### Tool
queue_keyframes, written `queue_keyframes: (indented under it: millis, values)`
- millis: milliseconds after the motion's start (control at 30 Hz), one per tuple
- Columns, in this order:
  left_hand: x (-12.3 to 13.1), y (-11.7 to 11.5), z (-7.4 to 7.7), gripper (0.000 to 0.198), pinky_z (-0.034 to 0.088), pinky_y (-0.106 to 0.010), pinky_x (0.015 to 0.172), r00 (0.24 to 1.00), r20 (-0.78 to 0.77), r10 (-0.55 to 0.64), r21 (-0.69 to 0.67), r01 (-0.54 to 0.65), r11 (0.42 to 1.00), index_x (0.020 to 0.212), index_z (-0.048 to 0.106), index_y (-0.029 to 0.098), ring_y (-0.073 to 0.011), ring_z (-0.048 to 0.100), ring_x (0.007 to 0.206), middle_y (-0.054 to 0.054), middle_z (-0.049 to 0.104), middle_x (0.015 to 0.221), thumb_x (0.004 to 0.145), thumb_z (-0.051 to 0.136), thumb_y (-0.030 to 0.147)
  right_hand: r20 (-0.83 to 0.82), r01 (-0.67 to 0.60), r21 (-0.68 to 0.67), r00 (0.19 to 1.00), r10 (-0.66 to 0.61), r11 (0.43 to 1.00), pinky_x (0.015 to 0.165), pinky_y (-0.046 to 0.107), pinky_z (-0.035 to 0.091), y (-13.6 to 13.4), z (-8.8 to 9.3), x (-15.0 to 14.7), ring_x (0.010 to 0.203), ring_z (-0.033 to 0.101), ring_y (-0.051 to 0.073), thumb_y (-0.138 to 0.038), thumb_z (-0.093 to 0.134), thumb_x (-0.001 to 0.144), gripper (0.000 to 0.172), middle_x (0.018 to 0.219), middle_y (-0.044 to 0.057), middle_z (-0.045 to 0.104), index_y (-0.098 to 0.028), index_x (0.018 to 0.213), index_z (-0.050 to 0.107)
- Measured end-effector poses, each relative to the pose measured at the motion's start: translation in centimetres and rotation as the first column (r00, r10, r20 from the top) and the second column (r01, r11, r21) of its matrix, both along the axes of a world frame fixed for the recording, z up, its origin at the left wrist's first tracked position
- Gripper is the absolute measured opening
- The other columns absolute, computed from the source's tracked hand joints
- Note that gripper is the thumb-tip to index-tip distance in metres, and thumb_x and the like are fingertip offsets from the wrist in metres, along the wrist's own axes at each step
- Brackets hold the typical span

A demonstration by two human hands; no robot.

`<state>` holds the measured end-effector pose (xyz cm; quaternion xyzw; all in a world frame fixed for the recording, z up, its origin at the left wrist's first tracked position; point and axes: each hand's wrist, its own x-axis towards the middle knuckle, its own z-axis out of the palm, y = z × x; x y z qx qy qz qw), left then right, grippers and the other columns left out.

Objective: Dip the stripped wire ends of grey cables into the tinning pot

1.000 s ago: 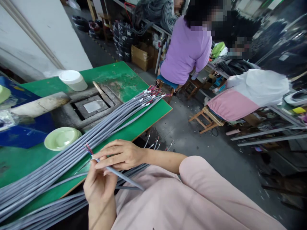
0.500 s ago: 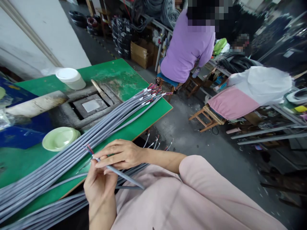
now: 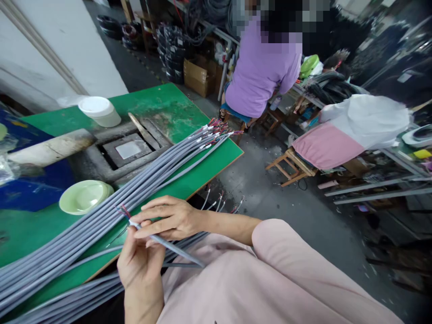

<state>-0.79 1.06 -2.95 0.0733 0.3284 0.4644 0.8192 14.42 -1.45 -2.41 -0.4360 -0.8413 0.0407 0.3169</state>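
Both my hands hold one grey cable [image 3: 178, 249] near its stripped end, where thin coloured wires [image 3: 124, 211] fan out past a white wrap. My left hand [image 3: 140, 258] comes from below, its thumb and fingers pinching the end from the underside. From the right, my right hand [image 3: 175, 218] lies over the same cable with its fingers closed on it near the white wrap. The cable runs back toward my pink shirt. Just beyond my hands, a thick bundle of grey cables [image 3: 111, 204] lies diagonally across the green table [image 3: 168, 101], its coloured wire ends at the far right corner.
Left of the bundle stand a pale green bowl [image 3: 72, 198], a white lidded tub [image 3: 99, 112] and a dark square metal pot [image 3: 114, 173] with a wooden stick [image 3: 145, 130]. More cables [image 3: 84, 294] hang below the table edge. A person in purple [image 3: 256, 72] sits farther off.
Almost nothing differs. My hands keep the same hold on the cable, with only slight shifts of the fingers, and the view has moved a touch.
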Motion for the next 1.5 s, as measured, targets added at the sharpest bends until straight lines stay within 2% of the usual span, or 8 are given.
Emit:
queue_keyframes:
  millis: [133,400,500,833,967,1267,1400,1500]
  values:
    - [0.1,0.1,-0.1,0.018,0.041,-0.009,0.04,0.999,0.048,-0.024,-0.025,0.025,0.999,0.083,0.064,0.015,-0.0051,0.063,0.052,0.0,0.072,0.069,0.089,0.048,0.021,0.017,0.005,-0.026,1.0,-0.005,1.0,0.115,0.031,0.029,-0.1,0.0,0.0,0.135,0.038,0.012,-0.036,0.045,0.098,0.033,0.137,0.005,0.057,-0.022,0.118,0.068]
    - [-0.2,0.0,-0.5,0.008,0.042,-0.008,0.041,0.998,0.06,-0.028,0.065,0.024,0.998,0.085,0.064,0.014,-0.0046,0.064,0.054,0.0,0.073,0.073,0.083,0.06,0.022,0.021,-0.007,-0.031,1.0,0.008,0.999,0.115,0.028,0.029,0.0,0.1,-0.1,0.134,0.039,0.011,-0.036,0.045,0.098,0.034,0.138,0.006,0.056,-0.02,0.119,0.067]
    - [-0.2,0.1,-0.5,0.008,0.041,-0.009,0.041,0.997,0.075,-0.018,0.034,0.015,0.999,0.084,0.064,0.013,-0.0051,0.063,0.053,-0.001,0.072,0.071,0.083,0.059,0.021,0.026,-0.003,-0.018,1.0,0.004,1.0,0.114,0.028,0.03,0.1,0.1,-0.2,0.133,0.041,0.011,-0.035,0.046,0.097,0.033,0.137,0.004,0.057,-0.021,0.119,0.067]
    - [0.4,0.0,0.3,0.012,0.041,-0.01,0.04,0.999,0.028,0.039,-0.058,-0.037,0.998,0.085,0.063,0.015,-0.0066,0.063,0.058,0.0,0.07,0.07,0.086,0.052,0.02,0.011,0.002,0.006,1.0,-0.002,1.0,0.115,0.029,0.029,0.0,-0.1,0.0,0.135,0.039,0.012,-0.033,0.047,0.097,0.032,0.137,0.006,0.057,-0.02,0.118,0.068]
    - [0.5,0.0,0.6,0.006,0.04,-0.01,0.04,0.998,0.053,0.021,-0.038,-0.019,0.999,0.084,0.061,0.015,-0.0052,0.061,0.057,0.002,0.068,0.07,0.081,0.059,0.02,0.006,-0.012,0.024,1.0,0.012,1.0,0.116,0.029,0.029,0.1,-0.1,0.0,0.134,0.041,0.011,-0.033,0.046,0.098,0.033,0.137,0.006,0.058,-0.019,0.118,0.067]
    - [0.7,-0.2,1.4,0.014,0.041,-0.01,0.039,0.992,0.122,0.045,-0.067,-0.037,0.997,0.08,0.057,0.014,-0.0027,0.055,0.049,0.006,0.064,0.069,0.072,0.067,0.012,0.04,-0.053,-0.047,0.998,0.054,0.998,0.116,0.028,0.029,0.3,0.4,-0.1,0.132,0.045,0.01,-0.026,0.045,0.098,0.031,0.133,0.006,0.061,-0.016,0.118,0.066]
    - [0.8,-0.2,1.4,0.019,0.041,-0.01,0.041,0.993,0.111,0.028,-0.009,-0.027,1.0,0.077,0.057,0.014,-0.0021,0.054,0.05,0.007,0.064,0.069,0.067,0.073,0.013,-0.066,-0.066,-0.029,0.996,0.064,0.997,0.116,0.026,0.029,0.2,0.1,-0.2,0.13,0.046,0.008,-0.026,0.044,0.098,0.032,0.13,0.007,0.063,-0.012,0.118,0.065]
    - [0.8,-0.3,1.7,0.022,0.045,-0.012,0.048,0.999,0.037,-0.029,0.133,0.024,0.991,0.075,0.06,0.014,-0.0034,0.054,0.052,0.006,0.063,0.067,0.065,0.078,0.02,-0.139,-0.078,-0.041,0.988,0.072,0.996,0.116,0.025,0.029,0.3,0.5,0.1,0.13,0.046,0.008,-0.022,0.046,0.097,0.031,0.131,0.007,0.062,-0.009,0.12,0.062]
